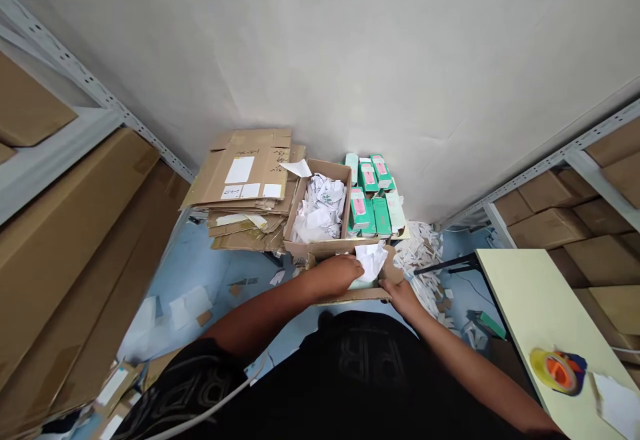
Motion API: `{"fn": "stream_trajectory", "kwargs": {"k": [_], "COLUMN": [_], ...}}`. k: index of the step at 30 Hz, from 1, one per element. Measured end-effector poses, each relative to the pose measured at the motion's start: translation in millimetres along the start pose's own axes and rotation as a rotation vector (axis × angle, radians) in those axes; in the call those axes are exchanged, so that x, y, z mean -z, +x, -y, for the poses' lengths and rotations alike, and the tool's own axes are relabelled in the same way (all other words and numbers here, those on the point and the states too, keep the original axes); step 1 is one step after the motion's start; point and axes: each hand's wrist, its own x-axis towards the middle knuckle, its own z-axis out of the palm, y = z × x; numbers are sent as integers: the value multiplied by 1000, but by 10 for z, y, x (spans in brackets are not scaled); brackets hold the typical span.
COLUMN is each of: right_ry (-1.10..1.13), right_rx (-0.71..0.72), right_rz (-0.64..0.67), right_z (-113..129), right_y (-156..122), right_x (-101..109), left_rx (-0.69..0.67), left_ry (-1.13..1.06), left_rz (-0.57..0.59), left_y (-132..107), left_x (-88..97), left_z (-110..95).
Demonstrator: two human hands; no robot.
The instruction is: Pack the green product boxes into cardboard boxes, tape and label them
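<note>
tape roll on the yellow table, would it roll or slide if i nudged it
The tape roll seems to lie flat on the table, so it would probably slide, not roll. It looks small and hollow, likely light. It sits near the table's front edge, so a nudge might drop it.

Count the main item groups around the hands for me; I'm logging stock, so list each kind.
Green cartons: about 7, stacked, so the exact count is unsure
Open cardboard boxes: 2, one with crumpled paper and one under the hands
Flattened cardboard stack: 1
Tape roll: 1
Hands at the near box: 2, left hand and right hand
Total: about 13
</note>
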Motion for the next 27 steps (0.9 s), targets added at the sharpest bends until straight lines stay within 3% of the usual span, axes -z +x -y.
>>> {"fn": "stream_trajectory", "kwargs": {"k": [5, 9, 12, 16, 19, 21, 23, 27], "right_ry": [26, -32, 27, 160, 214, 218, 225, 280], "right_rx": [-120, -116, -149, -161, -175, -191, -198, -193], "right_rz": [-42, -124, -158, -182, -220, -261, -316, -441], "right_z": [-153, -267, -357, -510, -684, -849, -1054, -1526], "right_y": [-68, -128, -155, -170, -201, -248, -319, -512], "right_x": [115, 291, 477, 861, 1269, 1584, 1915, 2564], "left_rx": [-71, -30, -22, -88, 24, 220, 400, 468], "left_ry": [-24, -45, -92, -166, -199, -250, -403, -793], "left_rz": [73, 150, 45, -101, -327, -535, -612, -325], "left_y": [-43, 164, 407, 682, 916, 1147, 1462, 2294], "left_x": [111, 100, 100, 285, 370, 288, 89, -445], "left_z": [75, 5, -142, -400, -573, -652, -719, -949]}}
